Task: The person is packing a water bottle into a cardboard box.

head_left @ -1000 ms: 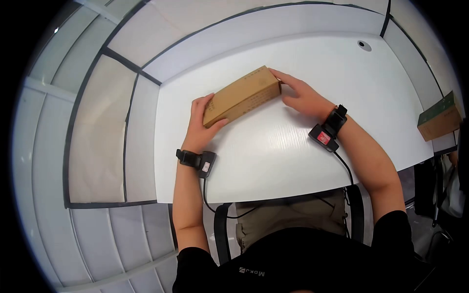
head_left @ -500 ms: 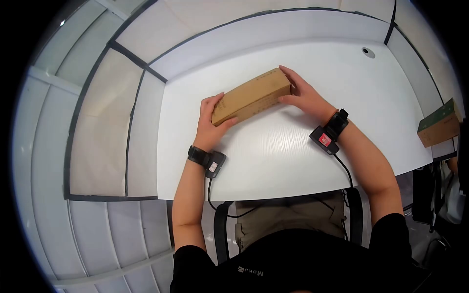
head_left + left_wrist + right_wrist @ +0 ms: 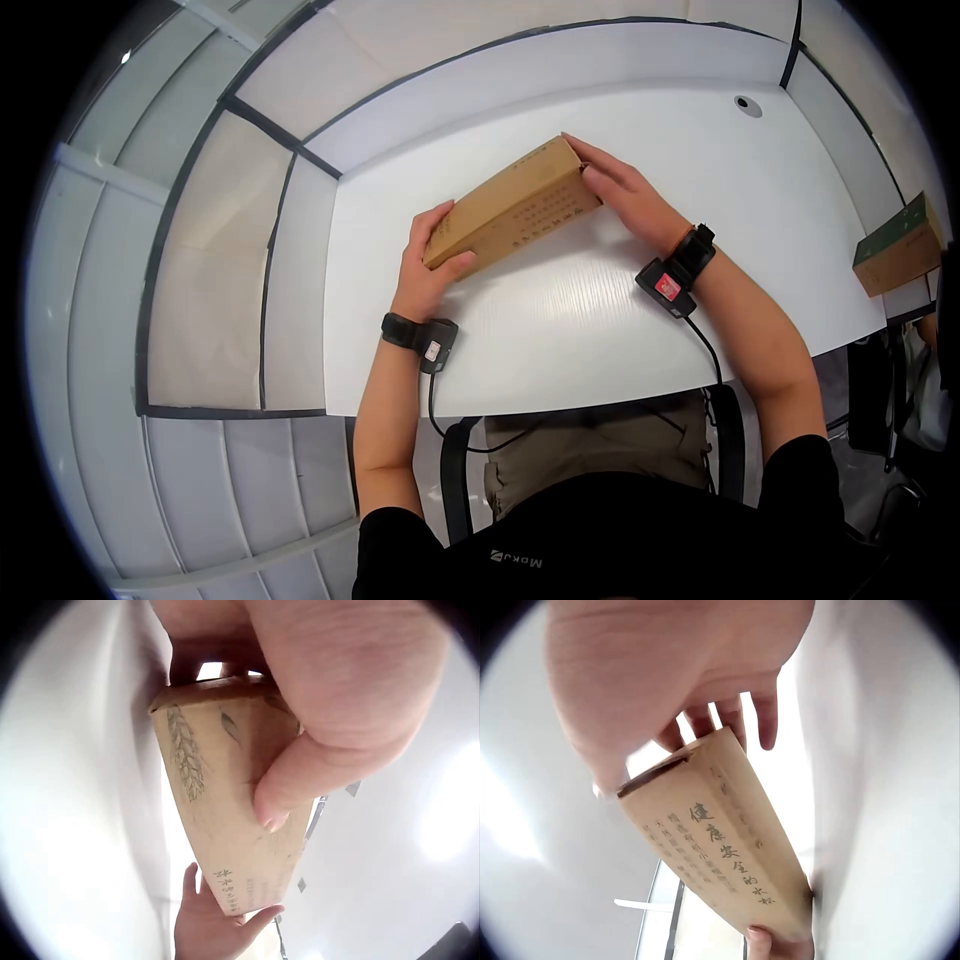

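Note:
A long brown cardboard box (image 3: pixel 510 205) is held between both hands above the white table, its printed long side turned up toward the person. My left hand (image 3: pixel 425 265) grips its left end, thumb across the printed side and fingers over the far edge. At the other end is my right hand (image 3: pixel 635 200), its fingers along the far edge and its thumb at the end's upper corner. Dark characters cover the box (image 3: pixel 724 832) in the right wrist view; a wheat ear and a leaf are drawn on the box (image 3: pixel 214 772) in the left wrist view.
White low panels (image 3: pixel 560 60) with dark edging border the table (image 3: pixel 560 340) at the back and sides. A green-and-brown box (image 3: pixel 900 245) sits at the far right edge. A cable hole (image 3: pixel 748 105) is at the back right. Cables (image 3: pixel 432 405) run from both wrist cameras.
Over the last second the box has shifted slightly right and rolled, so more of its printed side shows. The right thumb has moved up from the near side to the end's upper corner.

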The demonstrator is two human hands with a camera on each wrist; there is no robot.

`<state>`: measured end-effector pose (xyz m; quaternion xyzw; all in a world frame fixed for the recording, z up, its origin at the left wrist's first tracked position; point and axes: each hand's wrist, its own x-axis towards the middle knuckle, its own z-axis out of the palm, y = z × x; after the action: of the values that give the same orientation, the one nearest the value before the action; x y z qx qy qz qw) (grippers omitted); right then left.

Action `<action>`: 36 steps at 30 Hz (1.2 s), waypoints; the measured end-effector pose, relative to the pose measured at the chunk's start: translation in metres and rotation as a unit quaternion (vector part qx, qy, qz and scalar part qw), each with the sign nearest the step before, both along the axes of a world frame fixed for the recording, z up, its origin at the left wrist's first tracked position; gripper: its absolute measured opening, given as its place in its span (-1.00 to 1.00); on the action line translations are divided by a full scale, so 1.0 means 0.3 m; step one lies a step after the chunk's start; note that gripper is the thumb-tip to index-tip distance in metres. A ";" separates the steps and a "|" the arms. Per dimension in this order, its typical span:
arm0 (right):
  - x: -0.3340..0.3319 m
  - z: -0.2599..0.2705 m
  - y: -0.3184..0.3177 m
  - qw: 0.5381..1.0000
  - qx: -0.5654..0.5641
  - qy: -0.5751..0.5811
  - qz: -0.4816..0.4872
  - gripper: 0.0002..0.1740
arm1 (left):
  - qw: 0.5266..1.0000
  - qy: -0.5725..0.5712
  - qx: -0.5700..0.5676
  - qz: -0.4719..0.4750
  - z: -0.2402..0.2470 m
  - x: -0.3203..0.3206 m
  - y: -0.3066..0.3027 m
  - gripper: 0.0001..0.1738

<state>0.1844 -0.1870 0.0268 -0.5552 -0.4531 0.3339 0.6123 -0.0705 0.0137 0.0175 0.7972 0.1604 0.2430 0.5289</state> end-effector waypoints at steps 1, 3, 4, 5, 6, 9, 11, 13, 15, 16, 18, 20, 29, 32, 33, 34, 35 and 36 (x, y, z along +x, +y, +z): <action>-0.001 -0.003 0.006 1.000 -0.001 0.007 -0.009 -0.29 | 1.000 0.000 -0.005 0.000 0.000 0.001 0.000 -0.14; -0.009 -0.004 0.012 0.995 0.019 0.100 0.014 -0.32 | 0.999 -0.014 -0.038 -0.005 -0.010 0.003 0.001 -0.14; -0.017 -0.002 0.015 0.988 0.029 0.147 0.026 -0.33 | 0.998 -0.021 -0.055 -0.007 -0.014 0.002 0.004 -0.14; -0.028 0.000 0.021 0.984 0.015 0.178 0.025 -0.34 | 0.999 -0.014 -0.033 -0.009 -0.015 0.001 0.010 -0.15; -0.044 0.009 0.024 0.978 0.001 0.209 0.024 -0.34 | 1.000 -0.007 -0.012 -0.012 -0.007 0.001 0.011 -0.15; -0.044 0.038 0.003 0.960 -0.023 0.274 0.055 -0.37 | 0.999 0.014 0.035 -0.013 0.006 -0.004 0.006 -0.15; -0.030 0.033 -0.010 0.954 -0.021 0.287 0.084 -0.38 | 0.999 0.015 0.048 -0.015 0.009 -0.003 -0.001 -0.16; -0.017 0.018 -0.013 0.953 -0.005 0.280 0.111 -0.37 | 0.998 0.008 0.051 -0.019 0.011 -0.003 -0.006 -0.19; -0.008 0.010 -0.015 0.950 -0.002 0.291 0.116 -0.40 | 0.999 -0.002 0.040 -0.025 0.002 -0.003 0.000 -0.19; -0.003 0.008 -0.018 0.948 -0.001 0.297 0.118 -0.42 | 0.999 -0.007 0.035 -0.028 -0.001 -0.003 0.003 -0.19; 0.005 -0.006 -0.016 0.946 -0.010 0.304 0.109 -0.41 | 0.999 -0.010 0.024 -0.031 -0.004 -0.003 0.004 -0.19; 0.015 -0.014 -0.025 0.946 -0.036 0.302 0.114 -0.39 | 0.999 -0.005 0.023 -0.033 -0.002 -0.004 0.002 -0.18; 0.004 0.037 -0.039 0.958 -0.099 0.253 0.095 -0.36 | 0.993 0.007 0.120 -0.023 -0.003 0.001 -0.008 -0.12; 0.000 0.039 -0.035 0.960 -0.088 0.252 0.082 -0.35 | 0.990 0.013 0.143 -0.003 0.004 0.013 -0.032 -0.13; 0.001 0.034 -0.032 0.960 -0.080 0.259 0.073 -0.33 | 0.987 0.016 0.157 0.008 0.013 0.025 -0.045 -0.14; -0.001 0.031 -0.026 0.959 -0.073 0.266 0.062 -0.30 | 0.985 0.019 0.171 0.018 0.016 0.031 -0.052 -0.15; -0.003 0.029 -0.018 0.954 -0.059 0.290 0.051 -0.30 | 0.980 0.013 0.195 0.031 0.014 0.035 -0.054 -0.15; -0.006 0.032 -0.012 0.948 -0.045 0.313 0.037 -0.30 | 0.975 0.006 0.218 0.041 0.010 0.042 -0.056 -0.15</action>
<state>0.1825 -0.1907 0.0362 -0.4325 -0.2431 0.5330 0.6853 -0.0580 -0.0030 0.0204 0.8876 0.1396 0.2889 0.3305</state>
